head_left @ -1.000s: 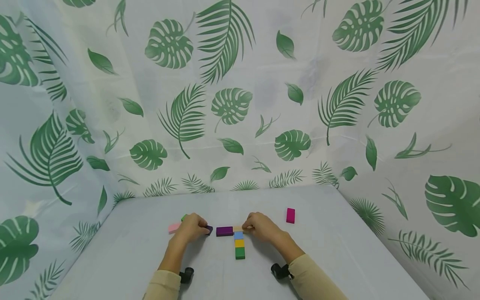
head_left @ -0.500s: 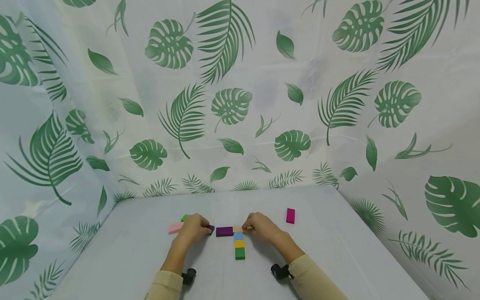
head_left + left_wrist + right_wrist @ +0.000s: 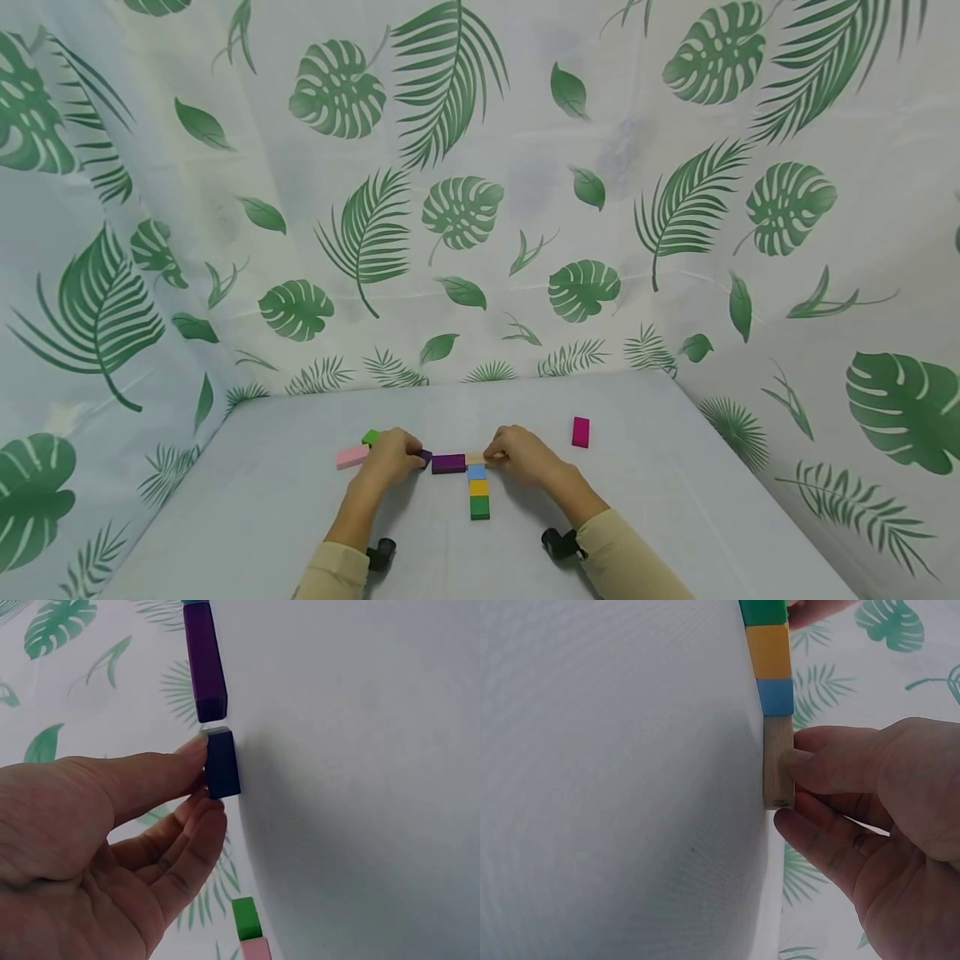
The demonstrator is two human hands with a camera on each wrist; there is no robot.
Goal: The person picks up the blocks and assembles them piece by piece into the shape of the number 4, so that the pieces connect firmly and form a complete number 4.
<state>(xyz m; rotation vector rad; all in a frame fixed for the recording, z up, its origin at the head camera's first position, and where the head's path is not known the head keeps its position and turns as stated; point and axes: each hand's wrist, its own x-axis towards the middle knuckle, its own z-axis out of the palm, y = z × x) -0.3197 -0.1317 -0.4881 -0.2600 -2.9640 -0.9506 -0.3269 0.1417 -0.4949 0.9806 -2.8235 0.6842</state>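
Observation:
My left hand point(image 3: 390, 458) pinches a dark blue block point(image 3: 222, 763) between thumb and fingers. A narrow gap parts that block from the end of a purple block point(image 3: 448, 463) in the left wrist view. On the other side, my right hand point(image 3: 522, 454) grips a plain wooden block point(image 3: 778, 761), the thumb lying on its side. The wooden block continues the purple one to the right. Below it, a light blue block point(image 3: 776, 697), a yellow block point(image 3: 770, 652) and a green block point(image 3: 479, 507) run in a column towards me, touching end to end.
Left of my left hand lie a pink block point(image 3: 351, 457) and a bright green block point(image 3: 370, 437). A magenta block point(image 3: 581, 432) lies farther back on the right. The white tabletop point(image 3: 637, 483) meets a leaf-patterned curtain point(image 3: 480, 333) behind and at both sides.
My left hand has shifted slightly right with the dark blue block, narrowing its gap to the purple block. More of the pink and bright green blocks shows. My right hand stays put.

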